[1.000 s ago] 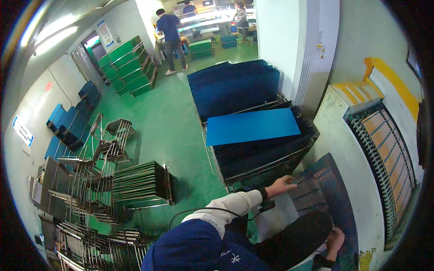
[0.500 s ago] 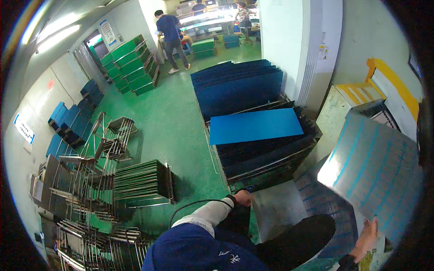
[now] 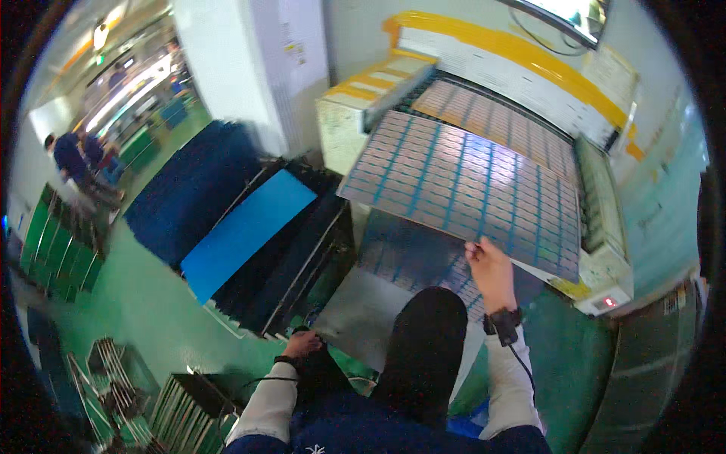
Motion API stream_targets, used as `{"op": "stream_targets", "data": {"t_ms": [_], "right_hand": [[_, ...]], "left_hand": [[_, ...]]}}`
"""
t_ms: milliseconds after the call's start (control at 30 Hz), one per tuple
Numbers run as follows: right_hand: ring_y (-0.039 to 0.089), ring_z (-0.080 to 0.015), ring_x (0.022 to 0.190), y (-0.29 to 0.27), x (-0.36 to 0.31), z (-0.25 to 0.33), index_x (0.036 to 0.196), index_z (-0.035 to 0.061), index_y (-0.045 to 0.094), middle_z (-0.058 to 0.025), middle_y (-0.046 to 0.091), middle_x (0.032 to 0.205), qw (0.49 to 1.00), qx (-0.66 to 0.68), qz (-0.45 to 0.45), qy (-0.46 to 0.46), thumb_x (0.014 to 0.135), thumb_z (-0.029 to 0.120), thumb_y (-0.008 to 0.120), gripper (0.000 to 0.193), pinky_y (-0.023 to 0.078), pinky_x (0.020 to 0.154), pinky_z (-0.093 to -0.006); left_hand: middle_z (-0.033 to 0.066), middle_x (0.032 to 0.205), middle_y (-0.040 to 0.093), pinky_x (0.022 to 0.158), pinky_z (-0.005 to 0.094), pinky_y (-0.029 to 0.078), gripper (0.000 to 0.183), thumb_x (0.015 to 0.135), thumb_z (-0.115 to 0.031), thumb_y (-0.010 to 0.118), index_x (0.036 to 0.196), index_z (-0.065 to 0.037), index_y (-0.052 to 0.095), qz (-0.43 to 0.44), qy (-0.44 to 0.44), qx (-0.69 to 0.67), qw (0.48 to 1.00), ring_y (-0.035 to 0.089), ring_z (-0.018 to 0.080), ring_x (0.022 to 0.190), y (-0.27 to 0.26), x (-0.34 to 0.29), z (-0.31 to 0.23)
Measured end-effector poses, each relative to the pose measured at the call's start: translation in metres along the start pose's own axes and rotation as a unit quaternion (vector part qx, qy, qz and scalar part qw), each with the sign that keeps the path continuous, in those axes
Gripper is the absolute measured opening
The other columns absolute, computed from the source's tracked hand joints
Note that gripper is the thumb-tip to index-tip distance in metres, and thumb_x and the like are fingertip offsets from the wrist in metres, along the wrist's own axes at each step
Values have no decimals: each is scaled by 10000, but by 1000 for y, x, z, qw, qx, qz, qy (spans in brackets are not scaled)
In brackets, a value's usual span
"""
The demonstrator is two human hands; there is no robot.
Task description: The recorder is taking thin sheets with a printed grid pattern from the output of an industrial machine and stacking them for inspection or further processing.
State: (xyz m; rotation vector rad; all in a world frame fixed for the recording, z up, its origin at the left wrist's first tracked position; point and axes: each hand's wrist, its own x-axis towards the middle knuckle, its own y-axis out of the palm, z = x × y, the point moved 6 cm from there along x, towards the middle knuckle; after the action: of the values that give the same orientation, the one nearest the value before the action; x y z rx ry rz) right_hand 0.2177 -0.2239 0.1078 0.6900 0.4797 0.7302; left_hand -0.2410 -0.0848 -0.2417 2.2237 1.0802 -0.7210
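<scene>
My right hand (image 3: 490,271) pinches the near edge of a large metal panel (image 3: 461,189) printed with rows of small rectangles and blue lines. The panel lies tilted over the front of a white machine (image 3: 611,278) with yellow tape, and a similar panel (image 3: 499,121) lies further inside it. Low by my left knee, my left hand (image 3: 304,344) is closed at the left edge of a plain grey sheet (image 3: 355,321); its fingertips are partly hidden. Behind that sheet, more patterned panels (image 3: 412,261) lean under the raised one.
Left of the machine stands a rack of dark blue boards (image 3: 197,181) with a bright blue sheet (image 3: 249,234) on top. Metal racks (image 3: 113,386) stand lower left on the green floor. People (image 3: 76,163) are in the far left background. A dark cabinet (image 3: 650,363) stands at right.
My view has turned right toward the machine. My right hand has brought the panel from an upright tilt down over the machine's front. My left hand stays by the grey sheet.
</scene>
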Motion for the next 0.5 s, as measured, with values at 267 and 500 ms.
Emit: {"op": "stream_targets", "data": {"t_ms": [267, 500], "right_hand": [[610, -251, 830, 21, 3, 11, 890, -12, 552, -127, 599, 855, 999, 11, -17, -30, 867, 93, 575, 110, 502, 744, -328], [612, -256, 826, 22, 9, 12, 905, -12, 556, -116, 604, 866, 998, 27, -17, -59, 861, 83, 572, 106, 506, 744, -334]], "left_hand": [[136, 881, 622, 665, 369, 536, 285, 887, -252, 560, 990, 12, 544, -14, -22, 15, 1000, 647, 265, 750, -18, -11, -8], [115, 889, 620, 662, 361, 533, 287, 877, -243, 571, 1028, -4, 524, -42, -55, 13, 998, 643, 263, 783, -11, -22, -15]]}}
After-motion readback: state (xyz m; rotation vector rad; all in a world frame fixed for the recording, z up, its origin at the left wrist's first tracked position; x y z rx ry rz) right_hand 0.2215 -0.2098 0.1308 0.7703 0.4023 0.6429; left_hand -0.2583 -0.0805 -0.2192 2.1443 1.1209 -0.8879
